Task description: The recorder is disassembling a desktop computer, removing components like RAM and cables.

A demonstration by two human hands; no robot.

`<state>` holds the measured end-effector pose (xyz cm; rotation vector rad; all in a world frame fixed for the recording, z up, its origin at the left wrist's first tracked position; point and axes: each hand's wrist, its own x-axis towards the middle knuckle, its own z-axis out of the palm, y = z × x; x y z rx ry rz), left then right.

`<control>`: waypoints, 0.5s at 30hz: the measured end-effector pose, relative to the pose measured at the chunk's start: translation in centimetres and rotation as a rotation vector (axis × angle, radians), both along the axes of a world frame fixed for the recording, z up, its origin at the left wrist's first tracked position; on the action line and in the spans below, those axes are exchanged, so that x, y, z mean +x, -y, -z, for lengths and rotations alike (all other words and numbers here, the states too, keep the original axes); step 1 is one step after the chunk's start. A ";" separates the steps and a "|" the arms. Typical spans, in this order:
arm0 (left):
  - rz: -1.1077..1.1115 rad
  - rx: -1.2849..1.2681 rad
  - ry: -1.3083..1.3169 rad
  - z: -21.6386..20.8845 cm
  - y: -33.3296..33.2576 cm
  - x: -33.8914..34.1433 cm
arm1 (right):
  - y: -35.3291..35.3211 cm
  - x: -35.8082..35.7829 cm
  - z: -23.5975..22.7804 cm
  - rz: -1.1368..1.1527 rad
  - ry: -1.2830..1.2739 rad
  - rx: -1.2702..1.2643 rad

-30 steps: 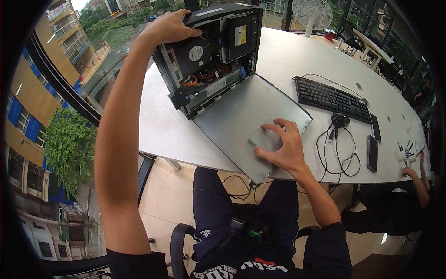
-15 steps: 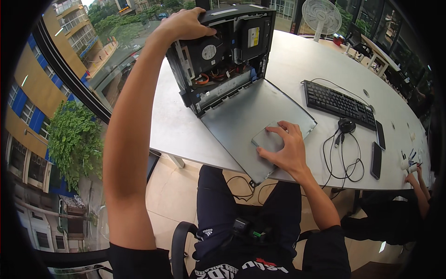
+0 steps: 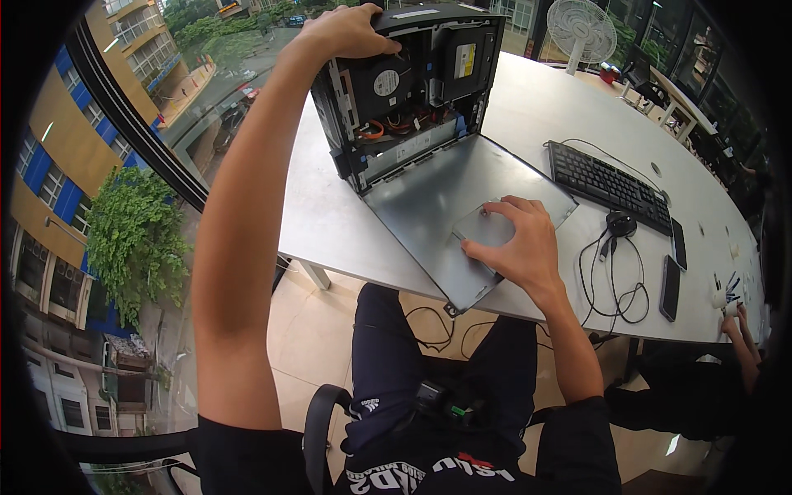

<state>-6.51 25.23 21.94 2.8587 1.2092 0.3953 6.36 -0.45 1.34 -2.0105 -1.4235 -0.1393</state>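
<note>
An opened desktop computer case stands upright on the desk, with a round fan, a drive bay and coloured cables showing inside. My left hand holds its top left edge, thumb over the front rim. From the case's foot a bare metal side panel lies toward me, its near corner jutting past the desk edge. My right hand is curled over that panel, thumb and fingers around a flat silver rectangular piece. Whether this piece is loose or part of the panel I cannot tell.
A black keyboard, a coiled black cable and two dark phone-like slabs lie on the white desk to the right. Another person's hand is at the far right edge. A white fan stands behind.
The whole picture has shifted slightly. Both hands keep their hold, and neither the case nor the panel has visibly moved against the desk.
</note>
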 end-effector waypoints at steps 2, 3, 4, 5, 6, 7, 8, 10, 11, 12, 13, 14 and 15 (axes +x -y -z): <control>0.006 0.032 0.000 0.1 0.0 -0.1 | -0.1 0.1 -0.3 -0.002 0.012 0.005; 0.006 0.030 0.002 0.2 -0.4 0.1 | -0.2 0.0 -0.6 -0.008 0.015 0.006; 0.007 0.054 0.003 0.3 -1.1 0.3 | -0.2 0.0 -1.0 -0.014 0.018 0.007; 0.012 0.074 0.003 0.4 -1.0 0.5 | -0.3 0.0 -1.5 -0.011 0.019 0.002; 0.015 0.070 0.006 0.4 -1.1 0.5 | -0.4 -0.1 -2.2 -0.020 -0.021 -0.036; 0.027 0.045 -0.011 0.2 -1.2 0.4 | -0.5 -0.2 -2.7 -0.029 -0.061 -0.073; 0.039 0.025 -0.028 -0.1 -0.8 0.3 | -0.6 -0.1 -3.0 -0.027 -0.058 -0.073; 0.070 0.276 0.072 0.8 0.4 -0.5 | -0.9 -0.1 -3.4 -0.047 -0.058 -0.076; 0.096 0.527 0.169 1.4 1.4 -1.1 | -0.9 -0.2 -3.8 -0.050 -0.053 -0.071; 0.255 0.689 0.372 3.2 1.6 -1.1 | -1.0 -0.3 -4.0 -0.038 -0.050 -0.088; 0.419 0.844 0.575 4.9 2.3 -1.1 | -1.1 -0.3 -4.1 -0.024 -0.049 -0.106; 0.535 0.604 0.670 6.9 5.7 -0.9 | -0.9 0.2 -4.0 -0.004 -0.047 -0.114; 0.650 0.479 0.681 8.8 8.1 -1.8 | -0.9 0.3 -4.2 -0.002 -0.043 -0.138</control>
